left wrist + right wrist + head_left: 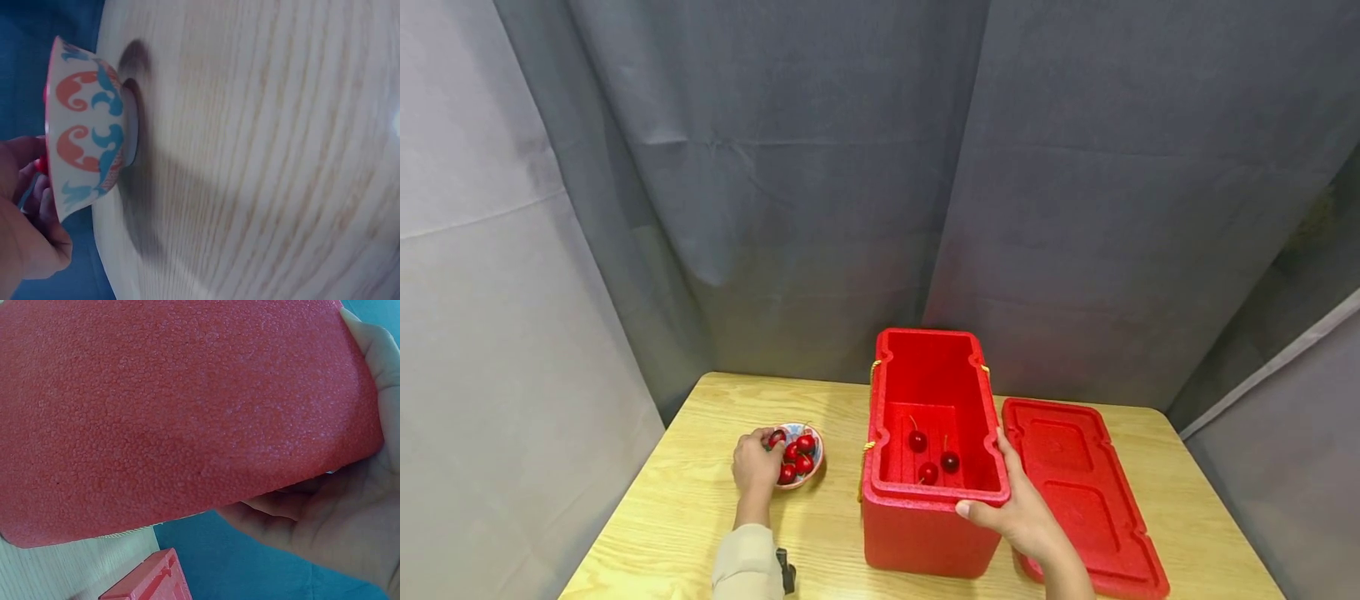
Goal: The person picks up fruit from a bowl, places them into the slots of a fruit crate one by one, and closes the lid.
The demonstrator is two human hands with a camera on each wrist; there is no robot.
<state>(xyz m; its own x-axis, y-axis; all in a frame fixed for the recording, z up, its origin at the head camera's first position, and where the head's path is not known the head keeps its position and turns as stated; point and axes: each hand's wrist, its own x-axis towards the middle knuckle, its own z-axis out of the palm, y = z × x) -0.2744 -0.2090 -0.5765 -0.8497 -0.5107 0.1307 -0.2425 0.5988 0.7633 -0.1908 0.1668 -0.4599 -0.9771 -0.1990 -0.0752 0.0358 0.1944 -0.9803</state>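
Observation:
My left hand (756, 463) is at the left rim of a small patterned bowl (84, 125) and pinches a dark red cherry (777, 437) between thumb and fingers. Other red cherries (804, 463) with stems lie in the bowl. To the right stands a tall red foam box (925, 533) without its lid, three cherries (928, 473) on its floor. Its near right corner is gripped by my right hand (1026, 512), thumb over the front rim and fingers along the right side. In the right wrist view the box wall hides part of those fingers.
The red lid (1082, 492) lies flat on the wooden table (655, 533), right of the box. Yellow cord (869, 446) runs at the box's sides. Grey curtains (790, 192) hang behind the table's back edge.

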